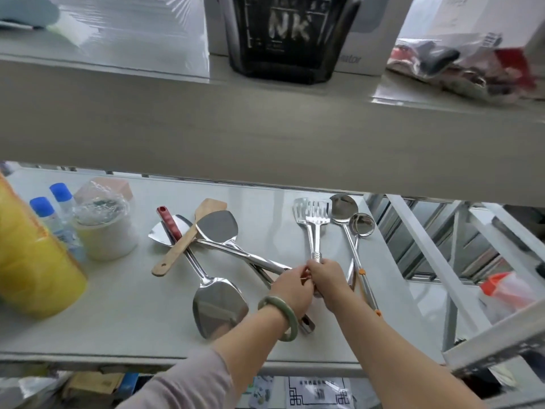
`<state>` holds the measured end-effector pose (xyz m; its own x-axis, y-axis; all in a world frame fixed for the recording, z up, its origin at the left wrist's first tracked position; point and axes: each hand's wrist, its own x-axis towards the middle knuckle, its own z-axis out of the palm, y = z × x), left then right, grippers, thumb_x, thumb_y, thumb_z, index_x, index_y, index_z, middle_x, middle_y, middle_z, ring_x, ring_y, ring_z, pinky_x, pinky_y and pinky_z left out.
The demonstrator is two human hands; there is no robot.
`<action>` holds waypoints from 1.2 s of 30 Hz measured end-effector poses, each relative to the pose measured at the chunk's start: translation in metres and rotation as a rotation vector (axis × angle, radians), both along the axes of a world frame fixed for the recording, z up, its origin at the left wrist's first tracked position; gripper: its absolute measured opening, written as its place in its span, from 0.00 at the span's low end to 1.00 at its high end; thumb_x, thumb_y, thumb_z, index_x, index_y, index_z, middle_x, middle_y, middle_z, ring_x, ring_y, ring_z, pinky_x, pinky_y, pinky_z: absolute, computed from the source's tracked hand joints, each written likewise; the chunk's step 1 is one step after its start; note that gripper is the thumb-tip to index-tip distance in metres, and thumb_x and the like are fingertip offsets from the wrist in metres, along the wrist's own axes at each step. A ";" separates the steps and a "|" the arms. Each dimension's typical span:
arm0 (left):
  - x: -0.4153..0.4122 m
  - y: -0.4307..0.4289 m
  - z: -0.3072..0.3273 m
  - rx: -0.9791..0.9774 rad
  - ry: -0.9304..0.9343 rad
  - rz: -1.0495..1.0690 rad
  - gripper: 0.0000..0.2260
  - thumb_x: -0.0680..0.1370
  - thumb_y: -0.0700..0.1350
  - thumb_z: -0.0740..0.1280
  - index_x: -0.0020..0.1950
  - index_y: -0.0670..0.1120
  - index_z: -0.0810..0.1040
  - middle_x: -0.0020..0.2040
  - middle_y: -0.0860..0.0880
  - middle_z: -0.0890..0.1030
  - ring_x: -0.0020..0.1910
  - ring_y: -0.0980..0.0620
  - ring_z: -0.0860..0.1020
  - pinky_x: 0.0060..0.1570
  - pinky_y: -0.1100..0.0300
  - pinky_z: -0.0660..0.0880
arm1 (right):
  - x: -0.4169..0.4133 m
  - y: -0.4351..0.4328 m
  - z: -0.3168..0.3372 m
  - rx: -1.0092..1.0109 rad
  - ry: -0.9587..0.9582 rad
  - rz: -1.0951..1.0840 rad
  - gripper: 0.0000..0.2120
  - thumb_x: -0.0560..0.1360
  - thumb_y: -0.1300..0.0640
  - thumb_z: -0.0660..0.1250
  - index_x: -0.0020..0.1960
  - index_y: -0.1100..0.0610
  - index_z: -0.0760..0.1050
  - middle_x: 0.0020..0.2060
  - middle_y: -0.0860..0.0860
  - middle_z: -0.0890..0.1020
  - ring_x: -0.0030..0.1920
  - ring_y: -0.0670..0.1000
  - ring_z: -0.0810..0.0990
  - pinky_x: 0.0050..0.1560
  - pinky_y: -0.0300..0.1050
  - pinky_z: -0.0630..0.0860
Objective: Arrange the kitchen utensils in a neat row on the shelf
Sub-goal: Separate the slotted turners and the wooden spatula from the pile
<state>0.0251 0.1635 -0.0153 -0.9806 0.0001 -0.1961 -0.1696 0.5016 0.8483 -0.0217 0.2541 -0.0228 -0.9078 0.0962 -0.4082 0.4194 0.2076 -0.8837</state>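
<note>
Several utensils lie on the white shelf (pixel 124 305). My right hand (pixel 327 280) grips the handle of a slotted steel turner (pixel 314 215) that points away from me. My left hand (pixel 290 289), with a green bangle on the wrist, pinches the same handle end from the left. To the right lie two steel ladles (pixel 364 224) side by side. On the left a wooden spatula (pixel 188 234), a red-handled spatula (pixel 168 222) and two steel spatulas (pixel 218 224) cross one another in a pile. One wide steel spatula blade (pixel 219 305) faces me.
A yellow bottle (pixel 32 261), two blue-capped bottles (pixel 50 214) and a wrapped white cup (pixel 103 228) stand at the shelf's left. The upper shelf board (pixel 265 137) overhangs the back. A white rack frame (pixel 442 276) borders the right side.
</note>
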 end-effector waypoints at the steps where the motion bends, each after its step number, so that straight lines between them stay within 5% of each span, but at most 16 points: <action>1: -0.001 0.007 -0.001 0.018 -0.045 -0.015 0.15 0.76 0.43 0.57 0.61 0.49 0.75 0.55 0.48 0.82 0.55 0.47 0.78 0.58 0.55 0.74 | 0.000 0.004 -0.001 0.046 0.023 -0.018 0.09 0.73 0.64 0.59 0.34 0.59 0.70 0.28 0.54 0.74 0.27 0.51 0.72 0.25 0.37 0.68; 5: -0.007 0.024 -0.007 0.085 -0.098 -0.036 0.17 0.74 0.40 0.57 0.60 0.49 0.76 0.54 0.47 0.82 0.54 0.47 0.79 0.56 0.57 0.74 | -0.001 0.021 -0.002 0.269 0.084 -0.005 0.04 0.71 0.64 0.59 0.37 0.60 0.70 0.31 0.55 0.76 0.32 0.54 0.73 0.28 0.39 0.72; 9: -0.009 0.037 -0.010 0.178 -0.117 -0.053 0.16 0.74 0.37 0.58 0.58 0.45 0.77 0.49 0.46 0.82 0.47 0.50 0.78 0.46 0.62 0.72 | -0.004 0.030 -0.005 0.443 0.146 0.057 0.08 0.67 0.62 0.58 0.33 0.52 0.61 0.33 0.55 0.73 0.37 0.56 0.71 0.41 0.53 0.75; 12: -0.009 0.041 -0.010 0.200 -0.135 -0.092 0.16 0.73 0.35 0.57 0.57 0.46 0.76 0.42 0.50 0.79 0.45 0.51 0.75 0.41 0.64 0.69 | -0.005 0.033 -0.008 0.565 0.170 0.094 0.05 0.67 0.64 0.59 0.39 0.55 0.65 0.44 0.63 0.76 0.44 0.59 0.74 0.44 0.51 0.72; 16: -0.011 0.040 -0.016 0.135 -0.142 -0.144 0.19 0.71 0.35 0.57 0.59 0.48 0.74 0.54 0.44 0.81 0.54 0.46 0.78 0.47 0.63 0.69 | -0.010 0.038 -0.011 0.751 0.140 0.204 0.14 0.71 0.63 0.60 0.56 0.63 0.71 0.55 0.64 0.75 0.57 0.63 0.73 0.55 0.49 0.70; 22: -0.009 0.019 -0.008 0.018 -0.004 -0.114 0.21 0.71 0.36 0.57 0.63 0.49 0.73 0.57 0.46 0.81 0.57 0.46 0.78 0.59 0.55 0.73 | -0.010 0.026 -0.005 0.862 0.268 0.204 0.26 0.72 0.59 0.60 0.70 0.59 0.65 0.67 0.60 0.69 0.68 0.59 0.65 0.70 0.52 0.63; 27: -0.001 -0.037 0.002 0.008 0.257 0.089 0.20 0.72 0.32 0.57 0.59 0.47 0.77 0.50 0.47 0.84 0.50 0.52 0.81 0.57 0.55 0.76 | -0.016 -0.010 0.009 0.749 0.534 0.393 0.24 0.76 0.59 0.60 0.71 0.59 0.65 0.67 0.58 0.72 0.69 0.56 0.67 0.70 0.48 0.62; 32: 0.009 -0.120 -0.005 -0.250 0.498 0.459 0.19 0.70 0.28 0.59 0.53 0.45 0.80 0.51 0.46 0.81 0.52 0.49 0.77 0.59 0.59 0.72 | -0.017 -0.043 0.011 0.786 0.419 0.689 0.26 0.76 0.50 0.61 0.73 0.53 0.62 0.67 0.55 0.73 0.68 0.56 0.68 0.69 0.48 0.65; 36: 0.019 -0.185 -0.014 -0.522 0.280 0.665 0.16 0.72 0.36 0.63 0.59 0.46 0.76 0.58 0.39 0.73 0.58 0.38 0.71 0.63 0.50 0.66 | -0.017 -0.054 0.007 0.834 0.370 0.811 0.25 0.77 0.50 0.61 0.72 0.50 0.63 0.64 0.55 0.73 0.64 0.56 0.72 0.64 0.47 0.68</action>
<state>0.0438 -0.0214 -0.0294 -0.7581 -0.6083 0.2351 -0.3838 0.7076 0.5933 -0.0387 0.1998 -0.0161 -0.8749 -0.4428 -0.1963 -0.3436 0.8529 -0.3930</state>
